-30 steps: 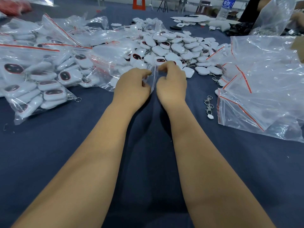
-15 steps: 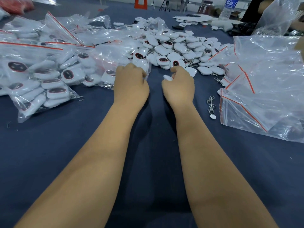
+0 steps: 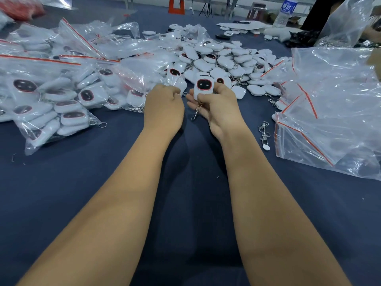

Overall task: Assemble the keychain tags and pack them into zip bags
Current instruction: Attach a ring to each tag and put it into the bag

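Observation:
My right hand [image 3: 216, 104] grips a white keychain tag [image 3: 203, 86] with a black, red-rimmed face, held upright; its metal clasp [image 3: 195, 114] dangles below my fingers. My left hand [image 3: 164, 104] is curled just left of it, fingertips at the edge of a packed zip bag [image 3: 132, 87]; whether it pinches the plastic is hard to tell. A loose heap of white tags [image 3: 222, 58] lies right behind both hands.
Filled zip bags [image 3: 51, 96] with red seals crowd the left side. Empty zip bags [image 3: 329, 104] are piled on the right, with loose metal clasps [image 3: 264, 131] beside them. A water bottle [image 3: 285, 11] and another person's arm [image 3: 371, 32] are at the far right.
My right hand has picked a tag off the heap and turned it face up. My left hand has let the small bag settle by the packed bags and stayed close.

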